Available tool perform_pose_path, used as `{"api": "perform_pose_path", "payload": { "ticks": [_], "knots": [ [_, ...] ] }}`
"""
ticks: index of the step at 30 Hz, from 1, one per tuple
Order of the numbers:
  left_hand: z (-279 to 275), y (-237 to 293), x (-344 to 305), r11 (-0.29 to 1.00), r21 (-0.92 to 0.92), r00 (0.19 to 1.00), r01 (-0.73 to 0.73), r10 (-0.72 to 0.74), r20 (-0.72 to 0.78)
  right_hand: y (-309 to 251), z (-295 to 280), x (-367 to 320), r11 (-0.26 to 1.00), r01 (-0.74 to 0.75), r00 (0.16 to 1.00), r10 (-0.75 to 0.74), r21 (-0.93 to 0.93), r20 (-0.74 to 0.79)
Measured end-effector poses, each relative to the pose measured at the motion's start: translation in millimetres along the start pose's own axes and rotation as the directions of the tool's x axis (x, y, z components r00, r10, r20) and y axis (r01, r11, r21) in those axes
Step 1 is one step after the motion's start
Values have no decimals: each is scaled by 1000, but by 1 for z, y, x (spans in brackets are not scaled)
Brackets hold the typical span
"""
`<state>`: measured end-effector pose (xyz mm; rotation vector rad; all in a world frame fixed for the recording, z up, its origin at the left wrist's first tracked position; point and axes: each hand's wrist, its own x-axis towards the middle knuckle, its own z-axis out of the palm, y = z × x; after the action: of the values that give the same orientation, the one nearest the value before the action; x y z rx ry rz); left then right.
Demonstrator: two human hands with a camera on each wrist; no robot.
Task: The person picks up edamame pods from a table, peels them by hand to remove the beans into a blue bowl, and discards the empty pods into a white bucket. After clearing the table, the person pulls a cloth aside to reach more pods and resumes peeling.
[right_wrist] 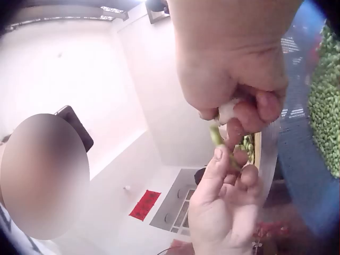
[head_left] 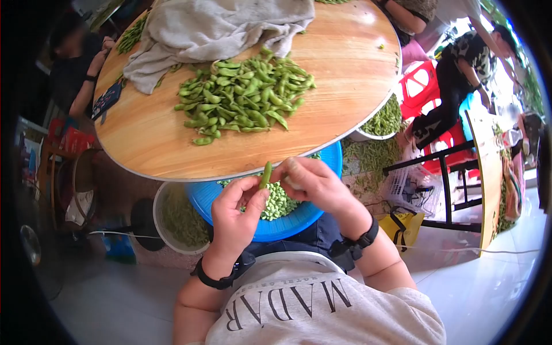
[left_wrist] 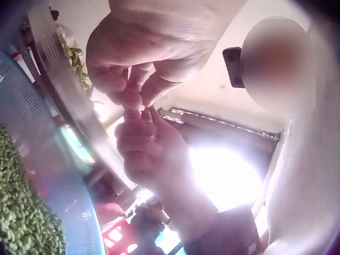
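Observation:
My left hand (head_left: 234, 215) pinches a green soybean pod (head_left: 266, 175) upright between thumb and fingers. Close against it, my right hand (head_left: 315, 183) has its fingers curled, with the fingertips right at the pod. In the right wrist view, the pod (right_wrist: 215, 135) runs from the left thumb up to the right hand's fingertips, and something white (right_wrist: 227, 110) covers part of a right finger or thumb. Below both hands, a blue basket (head_left: 330, 172) holds shelled green beans (head_left: 279, 204). A heap of unshelled pods (head_left: 244, 95) lies on the round wooden table (head_left: 339, 75).
A grey cloth (head_left: 213, 29) covers the table's far part. White buckets of pods or husks stand left (head_left: 167, 221) and right (head_left: 376, 135) of the basket. Husks (head_left: 368, 158) litter the floor at right, near a second table (head_left: 491, 190). Other people are around the table.

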<state>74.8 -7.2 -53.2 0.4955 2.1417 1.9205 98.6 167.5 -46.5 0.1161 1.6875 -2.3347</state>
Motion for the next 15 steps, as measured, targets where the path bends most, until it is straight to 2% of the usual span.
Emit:
{"api": "perform_pose_path", "payload": {
  "ticks": [1, 5, 15],
  "knots": [
    [2, 0, 1, 991, 108, 997, -77, 75, 23, 5, -2, 0, 998, -11, 998, 7, 57, 66],
    [8, 12, -1, 886, 372, 959, -278, 280, 51, 7, 2, -4, 996, 11, 996, -19, 86, 90],
    [9, 10, -4, 775, 499, 914, -388, 395, 96, 18, 4, -4, 995, 94, 995, -96, 30, 43]
  ]
}}
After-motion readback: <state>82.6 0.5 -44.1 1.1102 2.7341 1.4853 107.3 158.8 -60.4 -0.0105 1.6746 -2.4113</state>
